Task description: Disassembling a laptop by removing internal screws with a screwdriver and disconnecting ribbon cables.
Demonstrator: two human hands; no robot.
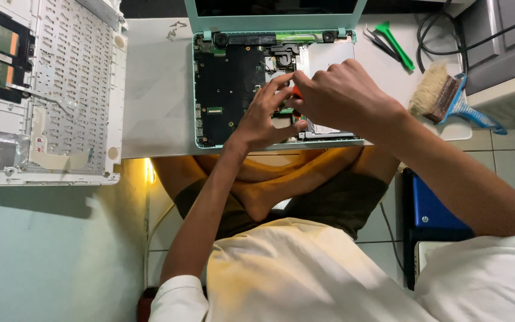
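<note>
Laptop: mint-green opened laptop base [207,128] lies on the white counter [156,89] right in front of me, its bottom cover off, black circuit board [227,83] and silver metal plate [326,56] exposed.
Left hand: my left hand [266,116] rests on the board's right edge, fingers [275,86] curled and pinching near a small red-orange piece [296,92]; what it is I cannot tell.
Right hand: my right hand [341,95] sits just beside the left, fingers bunched together over the same spot, touching it.
Keyboard cover: white removed keyboard panel [73,77] lies underside up, well apart to the left.
Tools: green plastic pry tool [396,43] and dark tweezers [379,42] lie beyond my right hand; blue-handled bristle brush [442,95] rests at the counter's right edge.
</note>
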